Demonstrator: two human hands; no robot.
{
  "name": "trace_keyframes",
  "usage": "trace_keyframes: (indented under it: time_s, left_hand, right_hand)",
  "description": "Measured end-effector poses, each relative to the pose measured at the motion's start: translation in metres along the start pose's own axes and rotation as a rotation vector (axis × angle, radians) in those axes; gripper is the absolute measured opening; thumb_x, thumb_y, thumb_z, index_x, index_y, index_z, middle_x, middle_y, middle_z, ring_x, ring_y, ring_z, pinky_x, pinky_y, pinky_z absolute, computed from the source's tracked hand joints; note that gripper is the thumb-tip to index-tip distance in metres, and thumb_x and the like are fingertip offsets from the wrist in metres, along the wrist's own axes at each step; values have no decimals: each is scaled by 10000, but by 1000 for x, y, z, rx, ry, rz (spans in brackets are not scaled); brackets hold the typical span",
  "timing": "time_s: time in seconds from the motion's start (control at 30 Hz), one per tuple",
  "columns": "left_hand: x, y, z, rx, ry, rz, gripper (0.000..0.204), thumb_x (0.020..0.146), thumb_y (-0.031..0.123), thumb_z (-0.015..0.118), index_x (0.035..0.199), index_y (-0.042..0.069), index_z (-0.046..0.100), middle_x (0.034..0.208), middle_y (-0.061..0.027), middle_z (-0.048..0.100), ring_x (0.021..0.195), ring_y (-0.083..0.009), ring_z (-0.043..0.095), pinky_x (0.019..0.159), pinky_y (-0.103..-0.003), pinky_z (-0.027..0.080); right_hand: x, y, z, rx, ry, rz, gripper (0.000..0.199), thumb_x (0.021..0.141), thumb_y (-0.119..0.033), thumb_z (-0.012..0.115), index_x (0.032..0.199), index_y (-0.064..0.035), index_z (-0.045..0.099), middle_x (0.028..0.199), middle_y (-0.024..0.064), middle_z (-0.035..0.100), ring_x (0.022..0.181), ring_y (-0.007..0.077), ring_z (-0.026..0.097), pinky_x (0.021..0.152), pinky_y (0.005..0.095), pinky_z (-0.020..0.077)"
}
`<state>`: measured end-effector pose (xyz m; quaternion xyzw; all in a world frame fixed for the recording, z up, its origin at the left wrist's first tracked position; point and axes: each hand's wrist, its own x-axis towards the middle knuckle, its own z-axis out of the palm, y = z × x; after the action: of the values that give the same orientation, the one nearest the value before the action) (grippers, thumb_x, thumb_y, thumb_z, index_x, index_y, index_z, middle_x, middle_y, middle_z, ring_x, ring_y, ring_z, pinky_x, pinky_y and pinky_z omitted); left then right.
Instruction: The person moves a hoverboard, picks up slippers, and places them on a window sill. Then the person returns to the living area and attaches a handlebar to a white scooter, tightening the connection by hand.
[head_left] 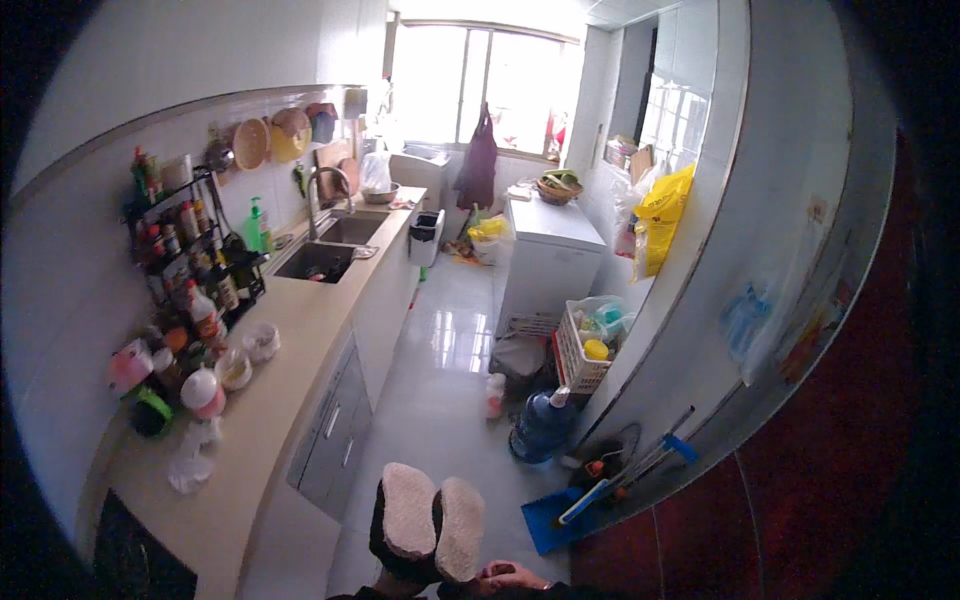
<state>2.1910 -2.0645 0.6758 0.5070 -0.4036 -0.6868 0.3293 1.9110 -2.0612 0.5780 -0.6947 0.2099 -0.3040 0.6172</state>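
Two sole-shaped pieces with pale fuzzy faces and dark sides, looking like a pair of slippers, are held up side by side at the lower middle. My left hand [398, 584] shows only in a small part under the left slipper [409, 510], closed about its lower end, with most fingers hidden. At the lower end of the right slipper [460, 528], my right hand [514, 576] has its fingers curled in and touching it.
A long counter [300, 318] with a double sink [315, 262], bottles and jars runs along the left. On the right stand a white chest freezer [550, 230], a plastic basket [585, 365], a blue water jug [543, 428] and a blue dustpan [545, 522].
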Motion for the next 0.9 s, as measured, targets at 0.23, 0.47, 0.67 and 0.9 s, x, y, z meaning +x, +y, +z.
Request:
trace_keyframes:
  time_s: [0.23,0.47,0.67,0.9]
  left_hand:
    - [133,70,-13,59,-80,25,570,872,223,536,1369,86,293,1344,-119,406,1242,-239,376,1028,-375,323]
    - [221,132,-36,28,106,24,570,870,219,538,1368,87,296,1346,-119,405,1244,-238,375,1030,-374,321]
    - [281,167,-73,-46,211,28,569,868,215,539,1367,87,299,1347,-119,405,1246,-237,374,1032,-374,319]
    - [417,215,-148,-52,109,15,568,865,211,541,1367,88,302,1349,-119,404,1247,-236,373,1033,-373,316]
  right_hand:
    - [86,-5,-94,609,313,647,276,815,-176,635,1042,-33,567,879,66,536,778,226,521,748,342,431]
    - [206,-18,-193,660,101,555,412,797,-146,642,1135,43,502,1044,112,577,940,203,569,847,292,450]
    - [299,-43,-252,892,55,647,463,797,-138,646,1193,37,481,1128,113,562,1016,183,544,861,301,445]
    - [422,-27,-326,765,296,533,455,821,-88,614,1227,40,453,1153,106,551,1027,203,545,891,324,437]
